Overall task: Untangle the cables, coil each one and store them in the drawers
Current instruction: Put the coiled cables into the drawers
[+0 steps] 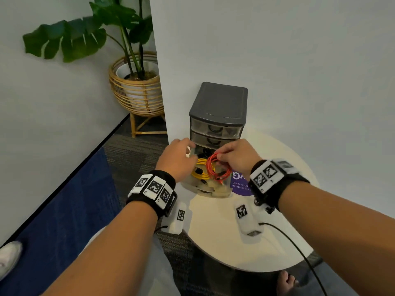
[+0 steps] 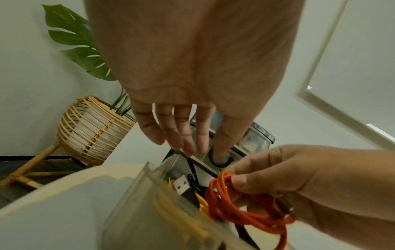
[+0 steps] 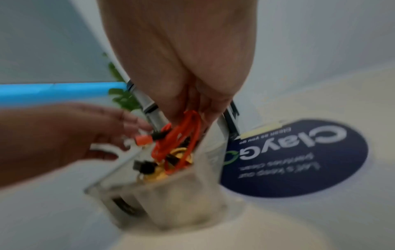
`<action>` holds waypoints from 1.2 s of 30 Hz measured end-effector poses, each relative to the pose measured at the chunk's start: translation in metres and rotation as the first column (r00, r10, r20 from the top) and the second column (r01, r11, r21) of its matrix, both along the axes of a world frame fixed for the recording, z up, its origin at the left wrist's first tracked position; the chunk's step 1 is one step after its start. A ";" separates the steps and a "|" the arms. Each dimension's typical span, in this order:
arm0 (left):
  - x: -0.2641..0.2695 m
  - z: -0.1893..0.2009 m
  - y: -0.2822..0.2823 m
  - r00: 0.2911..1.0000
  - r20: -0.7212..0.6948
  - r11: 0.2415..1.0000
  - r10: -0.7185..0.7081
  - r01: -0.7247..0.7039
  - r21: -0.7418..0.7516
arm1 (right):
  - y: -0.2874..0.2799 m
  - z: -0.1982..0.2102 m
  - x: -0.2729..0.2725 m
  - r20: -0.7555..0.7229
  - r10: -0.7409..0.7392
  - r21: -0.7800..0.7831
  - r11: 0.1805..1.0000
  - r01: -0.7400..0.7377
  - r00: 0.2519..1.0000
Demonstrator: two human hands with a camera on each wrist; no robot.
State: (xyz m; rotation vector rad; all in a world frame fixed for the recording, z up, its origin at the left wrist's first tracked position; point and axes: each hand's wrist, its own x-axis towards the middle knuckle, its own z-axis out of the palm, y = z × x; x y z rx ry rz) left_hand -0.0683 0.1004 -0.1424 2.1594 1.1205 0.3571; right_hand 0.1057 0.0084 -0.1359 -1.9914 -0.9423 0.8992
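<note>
Ideally the right hand point(image 1: 237, 155), pinching the coiled orange cable point(image 1: 217, 167), lowers it below its fingertips into the pulled-out clear plastic drawer point(image 1: 215, 192) beside the yellow coil point(image 1: 199, 168), while the left hand point(image 1: 176, 160), fingers straight, steadies the drawer unit.

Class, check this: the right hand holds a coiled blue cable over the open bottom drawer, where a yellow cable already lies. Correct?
Not quite: the coiled cable in the right hand is orange, not blue, as the head view shows. The open bottom drawer and yellow cable are right.
</note>
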 end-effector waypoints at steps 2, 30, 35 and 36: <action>0.001 0.000 -0.003 0.998 0.034 0.998 -0.059 0.059 0.005 | -0.001 -0.011 -0.008 0.372 0.082 0.009 0.996 -0.092 0.925; 0.015 -0.014 -0.009 0.907 -0.308 0.923 -0.286 0.347 0.167 | -0.067 -0.044 0.009 0.917 0.399 -0.275 0.675 -0.685 0.025; 0.015 -0.016 -0.007 0.948 -0.197 0.945 -0.251 0.283 0.160 | -0.069 -0.056 0.005 0.937 0.344 -0.235 0.751 -0.618 0.062; 0.015 -0.014 -0.007 0.958 -0.159 0.952 -0.239 0.264 0.158 | -0.068 -0.057 0.007 0.937 0.343 -0.234 0.763 -0.602 0.071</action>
